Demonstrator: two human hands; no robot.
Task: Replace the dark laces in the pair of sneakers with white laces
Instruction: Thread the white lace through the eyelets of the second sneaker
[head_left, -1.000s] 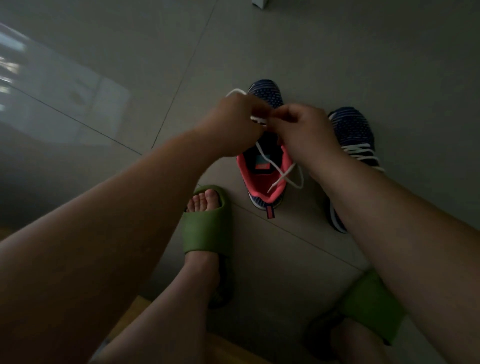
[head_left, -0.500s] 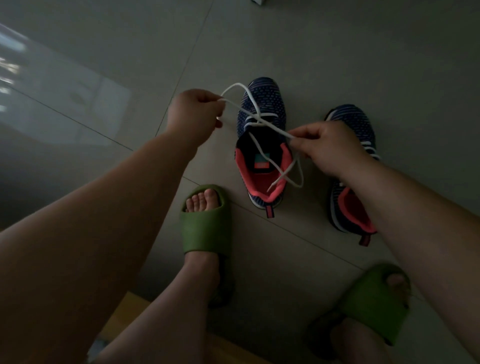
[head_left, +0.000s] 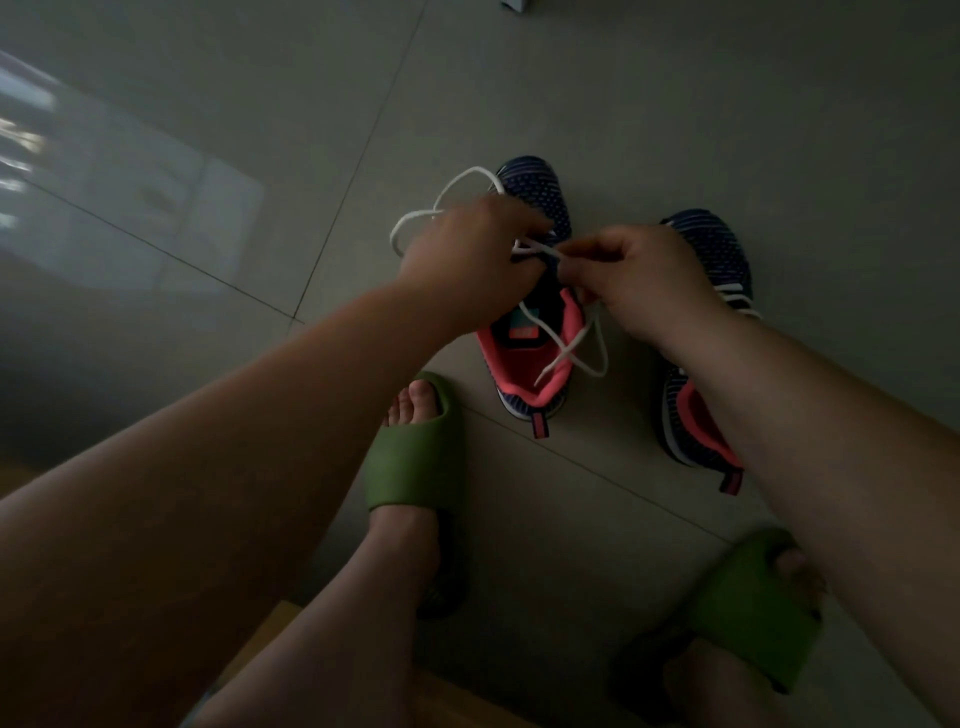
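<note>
You are partway through lacing the left-hand sneaker (head_left: 530, 291) with the white lace (head_left: 452, 208), and by the look of it only the rows nearest the toe are threaded. Your left hand (head_left: 467, 260) is curled around one run of the lace, whose slack loops out past your knuckles, while your right hand (head_left: 654, 280) pinches the other run just above the tongue; the two hands sit close together over the shoe's throat. A loose tail crosses itself over the pink collar and hangs off its right side. The second sneaker (head_left: 711, 332) stands just beside the first, partly under your right forearm, with white lace visible across its eyelets, so I judge that one done or nearly so. No dark laces are in sight. The next move likely calls for feeding a lace tip through the next free eyelet, so you will need to slide your grip down to the tip and keep both runs even. Both shoes rest on a grey tiled floor (head_left: 675, 104), near a grout line crossing behind their heels. The room is dim, with a pale window reflection toward the floor's left edge. Your feet are in green slides (head_left: 410, 457).
</note>
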